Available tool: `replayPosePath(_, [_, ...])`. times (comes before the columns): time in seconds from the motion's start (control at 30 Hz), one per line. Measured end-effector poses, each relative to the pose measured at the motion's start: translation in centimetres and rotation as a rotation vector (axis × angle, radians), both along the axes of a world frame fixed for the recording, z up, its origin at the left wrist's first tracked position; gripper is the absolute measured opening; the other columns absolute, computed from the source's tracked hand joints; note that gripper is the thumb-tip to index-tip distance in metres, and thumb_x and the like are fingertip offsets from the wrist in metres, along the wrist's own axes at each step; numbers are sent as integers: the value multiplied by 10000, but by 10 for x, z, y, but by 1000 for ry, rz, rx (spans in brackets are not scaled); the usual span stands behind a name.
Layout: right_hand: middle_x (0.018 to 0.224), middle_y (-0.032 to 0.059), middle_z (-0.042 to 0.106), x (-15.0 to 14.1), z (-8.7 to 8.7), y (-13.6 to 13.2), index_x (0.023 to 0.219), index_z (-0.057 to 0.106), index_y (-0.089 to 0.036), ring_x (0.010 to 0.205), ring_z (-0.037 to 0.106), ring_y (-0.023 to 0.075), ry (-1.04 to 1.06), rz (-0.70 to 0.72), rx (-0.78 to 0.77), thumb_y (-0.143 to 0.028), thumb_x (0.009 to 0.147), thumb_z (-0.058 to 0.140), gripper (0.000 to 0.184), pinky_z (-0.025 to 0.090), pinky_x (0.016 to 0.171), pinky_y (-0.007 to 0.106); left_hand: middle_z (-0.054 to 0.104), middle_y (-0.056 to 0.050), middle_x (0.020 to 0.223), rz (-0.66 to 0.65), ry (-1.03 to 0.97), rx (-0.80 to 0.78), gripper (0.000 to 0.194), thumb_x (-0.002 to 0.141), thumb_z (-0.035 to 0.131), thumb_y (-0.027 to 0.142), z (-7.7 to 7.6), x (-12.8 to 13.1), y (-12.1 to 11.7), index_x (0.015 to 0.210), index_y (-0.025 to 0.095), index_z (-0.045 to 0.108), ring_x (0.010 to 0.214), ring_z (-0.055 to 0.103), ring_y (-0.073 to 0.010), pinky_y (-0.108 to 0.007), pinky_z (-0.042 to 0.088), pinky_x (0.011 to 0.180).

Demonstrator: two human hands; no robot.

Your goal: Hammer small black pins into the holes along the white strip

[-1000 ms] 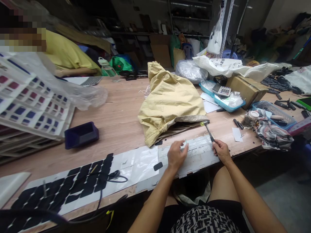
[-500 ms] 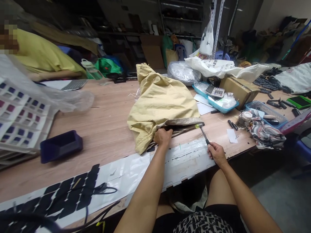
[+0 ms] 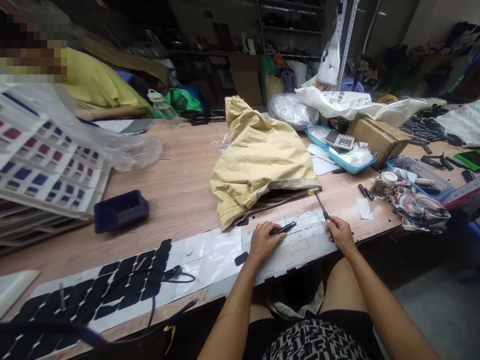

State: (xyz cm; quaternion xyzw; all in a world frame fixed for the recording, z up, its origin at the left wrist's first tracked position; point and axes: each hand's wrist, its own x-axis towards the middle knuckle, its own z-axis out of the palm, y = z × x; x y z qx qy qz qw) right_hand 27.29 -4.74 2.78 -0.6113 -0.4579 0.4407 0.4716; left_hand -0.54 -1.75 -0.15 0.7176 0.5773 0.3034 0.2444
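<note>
My left hand [image 3: 263, 241] is closed on a slim black part [image 3: 287, 228] with a narrow end that points right. It rests over the pale work strip [image 3: 300, 245] along the table's front edge. In my right hand [image 3: 340, 234] is a small hammer [image 3: 320, 201], gripped by its dark handle. Its head, with a yellow-green end, lies close to the mouth of a yellow cloth sack [image 3: 266, 150]. The sack's opening faces me, and its dark inside is hidden. A flat black piece [image 3: 241, 258] lies left of my left wrist.
Rows of flat black pieces [image 3: 127, 275] and a cable [image 3: 183, 276] lie front left. Beyond them are a dark blue tray [image 3: 121, 212] and a white crate [image 3: 56, 165]. Blue baskets [image 3: 352, 162] and a cardboard box [image 3: 378, 137] stand right. A person in a yellow top [image 3: 101, 85] sits far left.
My left hand has come out of the sack's mouth, holding the slim black part over the pale strip. The hammer stays in my right hand. The view has shifted slightly left.
</note>
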Motion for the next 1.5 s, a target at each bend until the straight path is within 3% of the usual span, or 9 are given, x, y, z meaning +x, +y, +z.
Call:
replayPosePath(0.23, [707,19,649,-4,4,-7,1081,699,-151,512,538,124,-81,-40,52,-510,804,633,458,456,460,237,660,-14,844,-6,-80,-19,148,767,709,316,1,-2,3,893,240,709,887,569,-216,-354,440,844])
replayPosePath(0.33, [935,78,737,-14,6,-21,1146,708,-168,774,682,216,-225,-79,156,-459,829,637,437,577,699,328,667,-15,865,5,-101,-14,134,755,706,280,2,-1,2,880,232,696,900,569,-215,-350,446,845])
replayPosePath(0.4, [1078,90,737,-23,8,-33,1128,725,-186,982,688,261,-342,-42,247,-408,852,626,368,558,896,385,675,-16,884,10,-97,-25,135,754,698,268,2,0,2,884,232,690,909,570,-218,-357,444,853])
replayPosePath(0.47, [1108,87,735,-31,9,-45,1112,734,-204,1050,677,265,-431,38,292,-356,872,604,312,531,964,393,684,-17,911,19,-87,-39,150,750,693,264,3,0,3,897,236,687,926,569,-224,-367,439,869])
replayPosePath(0.67, [1028,83,743,-44,9,-65,1138,724,-215,968,700,242,-632,123,332,-293,907,544,303,551,904,359,678,-19,891,20,-90,-46,149,749,701,277,3,1,4,893,240,691,919,556,-229,-368,431,860])
replayPosePath(1.03, [899,64,726,-54,21,-71,1184,714,-239,796,694,200,-915,203,370,-227,899,529,340,530,728,261,667,1,848,65,-122,-56,142,701,727,205,0,3,7,828,249,680,898,559,-220,-355,428,840])
replayPosePath(1.27, [944,72,731,-52,26,-71,1196,710,-230,862,696,208,-898,130,403,-240,930,500,339,532,796,275,686,3,874,89,-134,-65,162,683,729,197,2,5,5,830,257,698,894,565,-218,-358,439,835])
replayPosePath(1.4, [914,66,736,-48,20,-71,1179,718,-235,833,699,207,-906,135,373,-242,910,516,336,534,757,272,688,1,871,85,-136,-64,162,688,724,197,2,5,5,839,252,699,902,570,-219,-359,445,840])
replayPosePath(1.5, [984,60,746,-40,15,-62,1154,721,-251,909,703,230,-827,100,324,-281,898,541,314,543,822,312,686,-1,865,79,-128,-54,154,693,727,204,2,4,5,837,250,698,888,569,-219,-358,447,833])
